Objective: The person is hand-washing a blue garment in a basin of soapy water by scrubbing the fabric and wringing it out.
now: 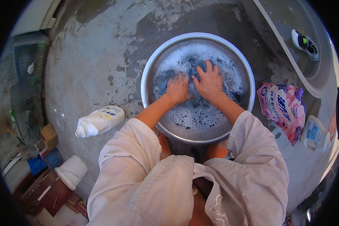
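A wide metal basin (148, 75) holds sudsy water with foam and bubbles on top. Wet blue-grey cloth (194, 70) lies bunched in it, partly under the suds. On the cloth's left part is my left hand (178, 89), its fingers curled into the fabric and their tips hidden. My right hand (210, 82) presses on the cloth beside it, fingers spread and thumb apart. Both wrists stay above the water, and the light sleeves end at the forearms.
Left of the basin, a white bottle (101, 121) lies on wet-stained concrete. A pink pouch (284, 109) and a white jug (314, 132) are at the right. A dark shoe (306, 45) sits in a large translucent tub (290, 62). A white bucket (72, 171) is at lower left.
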